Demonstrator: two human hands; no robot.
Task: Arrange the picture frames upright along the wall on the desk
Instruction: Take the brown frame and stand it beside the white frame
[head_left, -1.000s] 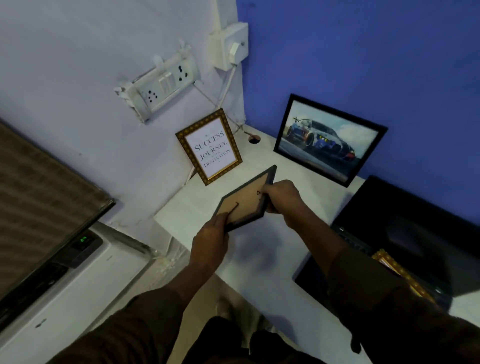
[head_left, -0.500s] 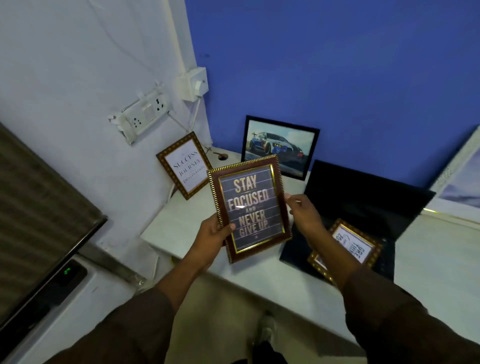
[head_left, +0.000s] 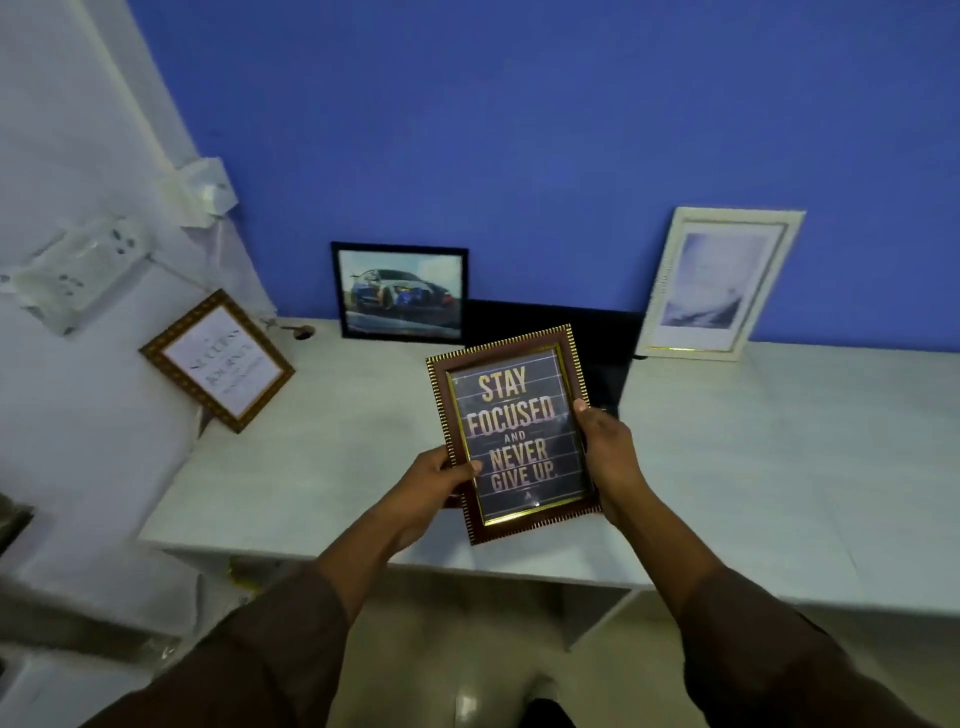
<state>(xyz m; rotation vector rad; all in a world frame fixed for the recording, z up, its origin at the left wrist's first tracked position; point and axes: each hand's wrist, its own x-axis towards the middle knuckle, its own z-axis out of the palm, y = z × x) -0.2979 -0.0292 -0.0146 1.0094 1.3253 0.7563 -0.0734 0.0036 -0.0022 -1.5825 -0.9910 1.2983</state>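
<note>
Both hands hold a brown, gold-trimmed frame (head_left: 514, 431) reading "Stay focused and never give up", facing me above the white desk (head_left: 337, 457). My left hand (head_left: 434, 480) grips its lower left edge and my right hand (head_left: 608, 452) its right edge. A black car-picture frame (head_left: 400, 293) stands against the blue wall. A gold-bordered "Success" frame (head_left: 217, 361) leans on the white side wall at the left. A white frame (head_left: 719, 283) leans on the blue wall at the right.
A black laptop (head_left: 602, 338) sits open on the desk behind the held frame, between the car frame and the white frame. A socket board (head_left: 78, 270) and a switch box (head_left: 205, 192) hang on the white wall. The desk's front edge runs below my hands.
The frame was turned from back-up to face me. My view swung right and pulled back, bringing the white frame into sight; the held frame now covers the small frame on the laptop.
</note>
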